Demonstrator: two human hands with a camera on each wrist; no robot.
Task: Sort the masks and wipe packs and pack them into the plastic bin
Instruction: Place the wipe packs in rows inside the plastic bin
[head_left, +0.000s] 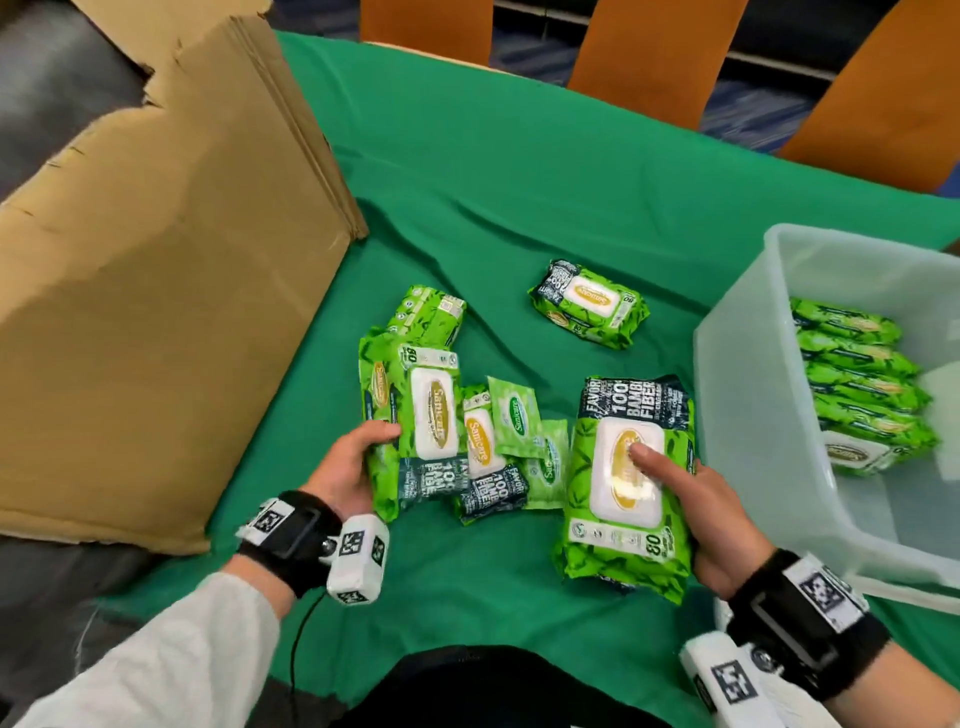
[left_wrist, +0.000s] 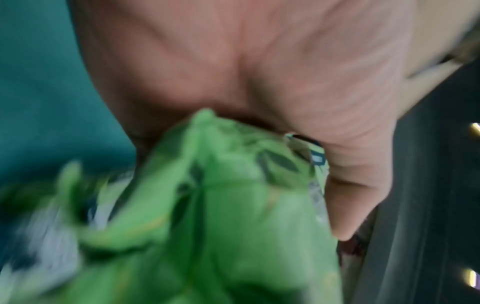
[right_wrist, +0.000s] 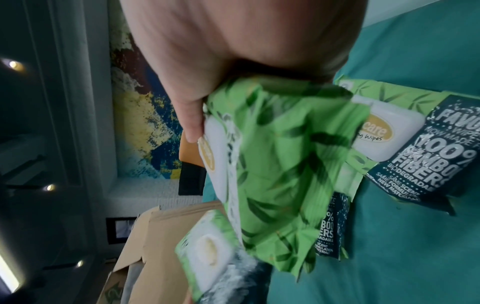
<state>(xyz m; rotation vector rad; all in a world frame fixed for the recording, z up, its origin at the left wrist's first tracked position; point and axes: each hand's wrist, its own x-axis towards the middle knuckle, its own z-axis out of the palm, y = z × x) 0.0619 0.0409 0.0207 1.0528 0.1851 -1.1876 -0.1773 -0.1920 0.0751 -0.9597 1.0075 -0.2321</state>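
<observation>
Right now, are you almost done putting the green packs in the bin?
About halfway. Done: a row of wipe packs stands in the plastic bin. In hand: the right hand holds a big pack; the left hand grips another pack. Left: one pack alone on the green cloth, plus small packets in the middle pile.

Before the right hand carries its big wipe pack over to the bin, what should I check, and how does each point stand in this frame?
1. Right hand grips the big pack, thumb on its lid: ok.
2. Bin has free floor in front of its row of packs: ok.
3. Path from pack to bin free of objects: ok.
4. Left hand holds only one pack: cannot tell, others overlap it.
5. Small sachets kept apart from big packs: not ok, mixed in the pile.
6. Masks in view: not ok, none seen.
</observation>
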